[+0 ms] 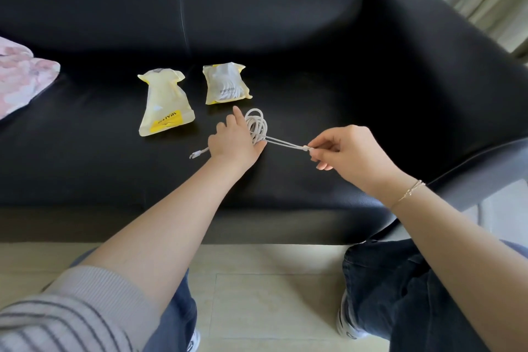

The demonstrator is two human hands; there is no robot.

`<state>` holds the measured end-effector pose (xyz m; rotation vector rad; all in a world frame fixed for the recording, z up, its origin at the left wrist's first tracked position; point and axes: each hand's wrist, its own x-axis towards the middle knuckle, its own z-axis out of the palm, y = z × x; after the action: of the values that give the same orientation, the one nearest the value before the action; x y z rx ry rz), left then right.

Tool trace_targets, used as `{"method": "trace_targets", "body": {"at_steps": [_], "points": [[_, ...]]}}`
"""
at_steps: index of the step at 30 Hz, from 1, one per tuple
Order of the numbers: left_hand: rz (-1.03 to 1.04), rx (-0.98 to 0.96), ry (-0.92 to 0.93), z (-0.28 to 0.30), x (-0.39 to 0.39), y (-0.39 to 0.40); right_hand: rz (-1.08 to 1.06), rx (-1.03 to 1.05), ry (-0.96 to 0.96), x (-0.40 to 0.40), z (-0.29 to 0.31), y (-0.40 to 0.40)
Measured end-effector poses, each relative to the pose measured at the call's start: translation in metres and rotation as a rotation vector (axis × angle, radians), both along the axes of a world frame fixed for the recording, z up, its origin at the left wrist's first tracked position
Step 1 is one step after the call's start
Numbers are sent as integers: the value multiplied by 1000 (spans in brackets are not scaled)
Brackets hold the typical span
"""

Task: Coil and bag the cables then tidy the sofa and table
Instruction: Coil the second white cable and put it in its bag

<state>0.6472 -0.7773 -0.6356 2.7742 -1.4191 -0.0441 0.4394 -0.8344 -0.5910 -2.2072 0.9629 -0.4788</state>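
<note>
Our left hand (235, 140) presses down on the white cable (256, 126), coiled in the middle of the black sofa (314, 71). Our right hand (347, 151) pinches the cable's end and pulls it to the right. Two yellow bags (165, 106) lie just past the coil. One pink cloth (23, 74) sits far left.

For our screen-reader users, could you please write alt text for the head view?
A person's left hand presses a coiled white cable onto a black sofa while the right hand pinches its end; two yellow bags lie behind.
</note>
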Motion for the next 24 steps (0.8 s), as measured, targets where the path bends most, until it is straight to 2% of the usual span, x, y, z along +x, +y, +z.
{"method": "trace_targets", "body": {"at_steps": [7, 12, 17, 21, 24], "points": [[-170, -54, -64, 10, -1, 11, -50, -111, 82, 0, -2, 0], [-258, 6, -81, 6, -1, 18, -12, -151, 123, 1, -4, 0], [-140, -52, -88, 6, -3, 13, 66, -97, 114, 2, -4, 4], [-25, -62, -3, 4, 2, 6, 123, -110, 135, 1, -5, 7], [-36, -39, -50, 5, 6, 3, 112, -124, 137, 0, -5, 5]]}}
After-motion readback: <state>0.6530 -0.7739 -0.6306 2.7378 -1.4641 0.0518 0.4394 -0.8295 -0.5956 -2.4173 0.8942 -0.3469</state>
